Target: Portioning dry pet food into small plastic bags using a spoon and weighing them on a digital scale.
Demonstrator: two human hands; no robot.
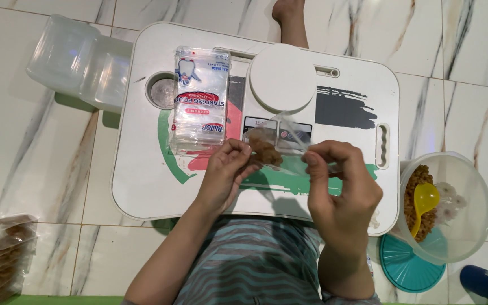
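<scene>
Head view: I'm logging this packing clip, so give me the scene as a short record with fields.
Left hand: pinching a clear pouch holding brown snack
Right hand: gripping the pouch's other edge
Surface: white lap table on a marble floor
On table: pack of empty pouches, round white scale
Right side: clear tub of snack with yellow scoop, teal lid beneath

Clear pouch (280, 148) with brown snack, held above white tray (142, 175)

Bright even indoor light, soft glare on marble floor (40, 147) at 9 o'clock, faint shadows under tabletop (142, 181), edges slightly soft, mild wide-angle bending
</scene>
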